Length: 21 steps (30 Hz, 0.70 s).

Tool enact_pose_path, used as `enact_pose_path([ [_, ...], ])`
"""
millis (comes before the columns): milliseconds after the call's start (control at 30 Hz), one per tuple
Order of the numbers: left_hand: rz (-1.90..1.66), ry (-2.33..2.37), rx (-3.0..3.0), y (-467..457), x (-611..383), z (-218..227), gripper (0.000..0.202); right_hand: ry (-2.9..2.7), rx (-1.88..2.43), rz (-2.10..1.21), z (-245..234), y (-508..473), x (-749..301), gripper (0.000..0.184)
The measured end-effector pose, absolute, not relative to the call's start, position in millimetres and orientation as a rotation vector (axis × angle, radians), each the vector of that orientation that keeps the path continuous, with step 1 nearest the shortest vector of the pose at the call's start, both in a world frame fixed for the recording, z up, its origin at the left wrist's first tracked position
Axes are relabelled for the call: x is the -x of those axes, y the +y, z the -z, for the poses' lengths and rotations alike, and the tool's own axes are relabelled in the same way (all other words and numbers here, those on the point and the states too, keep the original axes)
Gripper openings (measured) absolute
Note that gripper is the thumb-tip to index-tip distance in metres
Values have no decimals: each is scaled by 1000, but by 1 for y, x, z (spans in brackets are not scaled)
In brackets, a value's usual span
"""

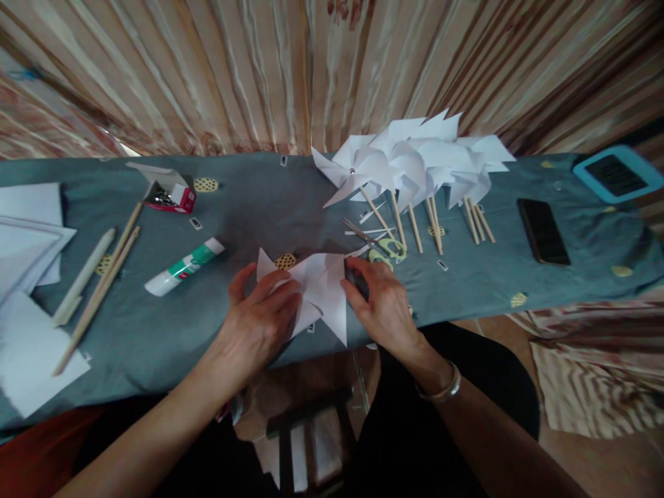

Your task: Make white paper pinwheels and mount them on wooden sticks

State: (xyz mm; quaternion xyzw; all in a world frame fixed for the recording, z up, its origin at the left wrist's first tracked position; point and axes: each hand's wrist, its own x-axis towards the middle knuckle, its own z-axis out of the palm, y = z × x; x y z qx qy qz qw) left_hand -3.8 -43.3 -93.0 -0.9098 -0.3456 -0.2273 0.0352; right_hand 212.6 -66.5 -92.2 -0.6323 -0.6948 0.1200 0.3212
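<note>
A white paper pinwheel without a stick lies near the table's front edge, its blades folded inward. My left hand rests over its left side, with curled fingers pressing on the paper. At the right edge of the pinwheel is my right hand, its thumb and index fingertips touching or almost touching the paper, with a gap between them. Just beyond the right hand lie scissors with light green handles, beside thin paper strips. A glue stick with a green and white label lies left of my left hand.
Several finished pinwheels on wooden sticks lie at the back. At left are a small red box of metal fasteners, wooden sticks, a whitish pen-like tool and paper sheets. A phone and a blue-framed tablet lie right.
</note>
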Motion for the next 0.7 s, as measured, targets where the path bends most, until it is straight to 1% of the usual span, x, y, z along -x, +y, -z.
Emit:
enact_pose_path([
  [233,693,-1049,2781,-43,5,96,17,-1498,1716,-632,96,-60,-212,33],
  [367,660,-1071,2787,-44,7,96,15,-1324,1623,-810,97,-58,-210,32],
  [467,596,-1111,2805,-45,7,96,14,-1221,1530,-924,97,-57,-210,27],
  [533,605,-1100,2799,-45,7,96,12,-1268,1549,-885,96,-57,-211,19],
  [600,615,-1092,2794,-45,7,96,11,-1393,1581,-777,94,-57,-213,12],
  [700,619,-1095,2796,-45,7,96,12,-1549,1568,-653,92,-57,-215,10],
])
